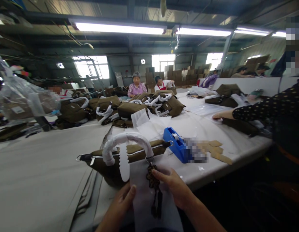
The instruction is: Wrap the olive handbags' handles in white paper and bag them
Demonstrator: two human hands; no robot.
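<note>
An olive-brown handbag (107, 172) lies on the table in front of me, its top zipper facing up. Its handle (135, 137) is wrapped in white padding, and a white toothed strip (124, 162) hangs from it. From a ring at the handle's end dangles a dark patterned bag charm (153, 177) with tassels. My right hand (177, 187) pinches the charm between thumb and fingers. Behind the charm hangs a thin white sheet (142, 199); my left hand (124, 199) closes on its left edge, the fingers partly hidden.
A blue tape dispenser (177, 145) stands right of the bag, near tan cut pieces (219, 151). White sheets (151, 122) and a pile of similar bags (130, 109) lie beyond. At the right, a co-worker's hand (223, 115) rests over another bag. Several people sit farther back.
</note>
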